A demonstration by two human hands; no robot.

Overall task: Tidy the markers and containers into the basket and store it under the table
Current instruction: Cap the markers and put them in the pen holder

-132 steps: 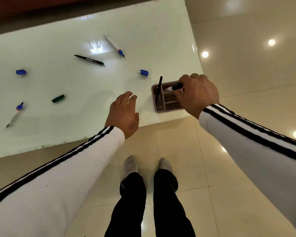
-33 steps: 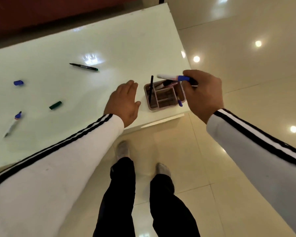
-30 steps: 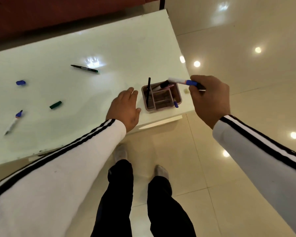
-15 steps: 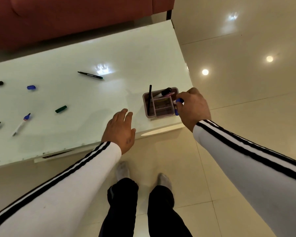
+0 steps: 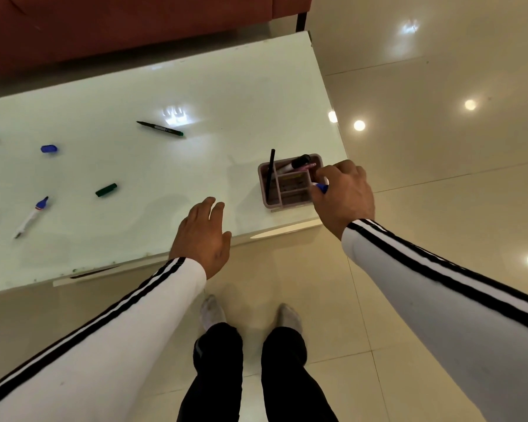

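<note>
markers are light, stiff plastic sticks, so we judge they need only a fingertip pinch at mid-barrel; their round, smooth bodies would likely roll on this glossy white table (image 5: 226, 86) if nudged. our right hand (image 5: 343, 196) is pinching a blue-capped marker (image 5: 321, 187) at the right wall of the pink basket (image 5: 267, 205), which sits near the table's right front corner, already holding a thin black pen (image 5: 270, 172) upright and a black-capped marker (image 5: 293, 165) leaning across its far compartment. whether the blue-capped marker's lower end has reached the basket floor we cannot tell, since the fingers hide it. our left hand (image 5: 203, 236) hovers flat and empty over the table's front edge, fingers loose. well apart to the left lie a black pen (image 5: 159, 128), a blue cap (image 5: 48, 148), a green cap (image 5: 106, 190) and an uncapped blue-tipped marker (image 5: 31, 217). the basket looks like thin rigid plastic, light even when filled; we would take it by opposite walls, keeping it level so the upright pen stays in.
</note>
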